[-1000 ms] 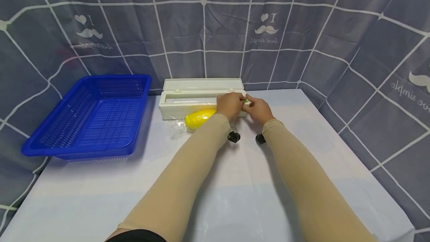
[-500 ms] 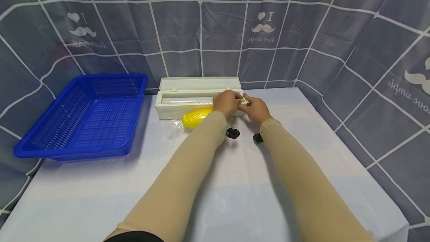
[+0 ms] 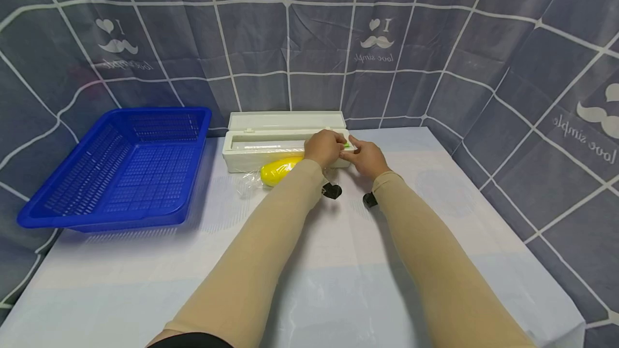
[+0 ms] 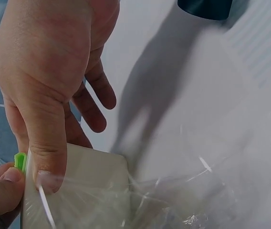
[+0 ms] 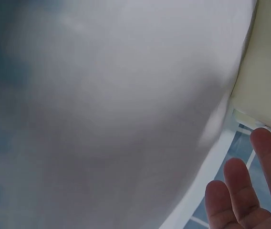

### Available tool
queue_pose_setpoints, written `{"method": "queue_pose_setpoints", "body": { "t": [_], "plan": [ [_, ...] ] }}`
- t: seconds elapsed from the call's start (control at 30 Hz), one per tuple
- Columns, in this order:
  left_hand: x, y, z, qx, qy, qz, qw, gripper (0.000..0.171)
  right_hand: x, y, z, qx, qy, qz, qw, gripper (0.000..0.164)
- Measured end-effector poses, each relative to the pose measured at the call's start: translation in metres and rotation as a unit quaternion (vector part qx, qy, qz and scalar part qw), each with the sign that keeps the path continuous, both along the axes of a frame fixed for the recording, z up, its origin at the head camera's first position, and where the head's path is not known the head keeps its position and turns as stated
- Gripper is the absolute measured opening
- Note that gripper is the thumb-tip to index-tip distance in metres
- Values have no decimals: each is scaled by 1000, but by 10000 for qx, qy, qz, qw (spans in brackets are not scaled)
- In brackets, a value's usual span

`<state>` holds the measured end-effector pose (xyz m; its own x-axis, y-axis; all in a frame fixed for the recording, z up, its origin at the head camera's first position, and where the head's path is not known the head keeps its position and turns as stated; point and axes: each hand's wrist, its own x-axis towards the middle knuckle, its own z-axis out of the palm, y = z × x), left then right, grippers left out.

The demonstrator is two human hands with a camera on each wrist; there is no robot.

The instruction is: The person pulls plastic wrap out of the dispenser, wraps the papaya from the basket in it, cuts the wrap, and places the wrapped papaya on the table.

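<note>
An off-white cling film box (image 3: pixel 242 161) lies at the back of the table with its lid (image 3: pixel 285 120) raised. My left hand (image 3: pixel 323 147) holds the right end of the box; in the left wrist view its thumb (image 4: pixel 49 162) presses clear film against the front wall. My right hand (image 3: pixel 366 159) is at the same end, where its thumb and a finger pinch a small green slide cutter (image 4: pixel 19 161). Its other fingers (image 5: pixel 240 186) are spread apart in the right wrist view. A yellow rounded object (image 3: pixel 279 171) lies under film before the box, partly hidden by the left forearm.
A blue plastic basket (image 3: pixel 176 214) stands to the left of the box. Loose clear film (image 3: pixel 248 185) spreads at the yellow object's left end. A grey curtain with white lines (image 3: pixel 261 36) hangs behind and beside the white-covered table (image 3: pixel 329 283).
The head view has shifted slightly, so the scene sits a little farther left in it. Both hands stay at the box's right end, with little visible movement there.
</note>
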<state>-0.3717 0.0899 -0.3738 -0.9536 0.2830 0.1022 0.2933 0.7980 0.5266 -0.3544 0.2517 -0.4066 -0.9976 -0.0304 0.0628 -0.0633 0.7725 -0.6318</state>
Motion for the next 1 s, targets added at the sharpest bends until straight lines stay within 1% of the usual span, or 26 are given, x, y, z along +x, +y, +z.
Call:
{"method": "queue_pose_setpoints", "body": {
  "t": [0.27,0.4,0.5,0.7,1.0],
  "plan": [
    [0,-9,3,-75,-78,-55,9999,29,3,-5,1,22,-27,-12,10000,77],
    [0,-13,5,-102,-184,7,9998,28,4,-6,1,74,3,17,10000,77],
    [1,-17,7,-121,-197,52,9997,27,3,-7,1,100,43,7,9999,77],
    [0,-26,10,-131,-284,50,9995,26,1,-4,0,190,75,-44,9998,77],
    [-2,-40,11,-153,-294,72,9994,25,0,-4,1,120,-64,-103,9999,78]
  ]
}}
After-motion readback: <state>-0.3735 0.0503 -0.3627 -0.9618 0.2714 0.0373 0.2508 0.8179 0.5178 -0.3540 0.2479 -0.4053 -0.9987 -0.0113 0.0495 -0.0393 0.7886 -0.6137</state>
